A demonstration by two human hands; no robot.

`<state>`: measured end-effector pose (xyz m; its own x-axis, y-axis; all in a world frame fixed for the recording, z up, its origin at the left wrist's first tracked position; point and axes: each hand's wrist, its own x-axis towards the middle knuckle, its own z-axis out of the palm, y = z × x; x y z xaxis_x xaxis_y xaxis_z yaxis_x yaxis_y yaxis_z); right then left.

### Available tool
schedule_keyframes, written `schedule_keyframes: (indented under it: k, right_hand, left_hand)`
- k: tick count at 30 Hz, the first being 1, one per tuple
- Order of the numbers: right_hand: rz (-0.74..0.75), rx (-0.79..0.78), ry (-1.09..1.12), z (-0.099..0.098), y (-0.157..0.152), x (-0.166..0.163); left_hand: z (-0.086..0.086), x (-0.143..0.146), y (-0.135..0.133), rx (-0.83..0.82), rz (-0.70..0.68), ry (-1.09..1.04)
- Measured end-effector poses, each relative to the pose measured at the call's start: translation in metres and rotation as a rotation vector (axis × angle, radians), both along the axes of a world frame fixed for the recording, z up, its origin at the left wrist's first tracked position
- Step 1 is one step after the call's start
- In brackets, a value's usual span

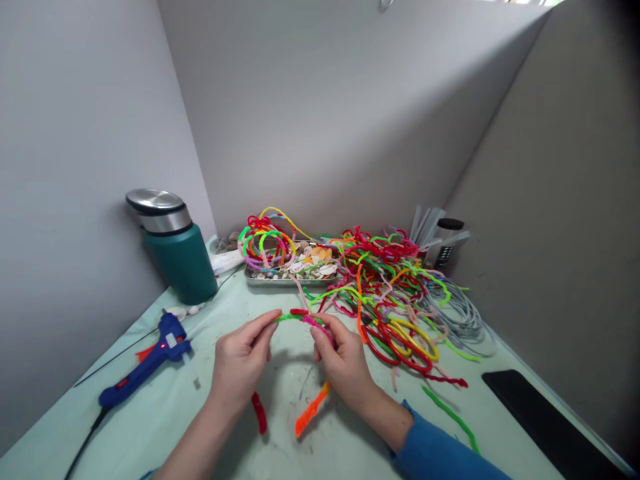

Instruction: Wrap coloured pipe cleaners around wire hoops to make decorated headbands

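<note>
A bent strip of pipe cleaners (290,317) in green, red and pink arches between my two hands above the table. My left hand (243,353) pinches its green end part between thumb and fingers. On the pink part, my right hand (340,353) is closed with the thumb in front. A red fuzzy end (259,413) shows below my left hand and an orange fuzzy end (311,412) below my right hand. Whether these ends belong to the same strip is hidden by the hands.
A blue glue gun (150,360) with a red light lies at left, near a green bottle (177,260). Behind stands a metal tray (280,281) of buttons or shells. Right are piled pipe cleaners (380,260), grey cord (463,317) and a black phone-like slab (545,420).
</note>
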<state>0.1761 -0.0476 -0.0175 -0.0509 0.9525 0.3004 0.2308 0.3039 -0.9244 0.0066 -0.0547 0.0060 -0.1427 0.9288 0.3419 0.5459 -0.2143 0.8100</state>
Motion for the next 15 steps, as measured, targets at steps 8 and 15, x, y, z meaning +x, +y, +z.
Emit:
schedule_keyframes:
  k: [8, 15]
  right_hand:
    - [0.006, 0.001, -0.003, -0.0030, -0.0005, -0.0008]
    - [0.023, 0.031, 0.028, -0.0045, 0.0047, 0.0039]
  left_hand:
    - [-0.0012, -0.0013, -0.0023, 0.059, 0.006, 0.062]
    - [0.0001, 0.0045, 0.0023, -0.113, -0.099, -0.241]
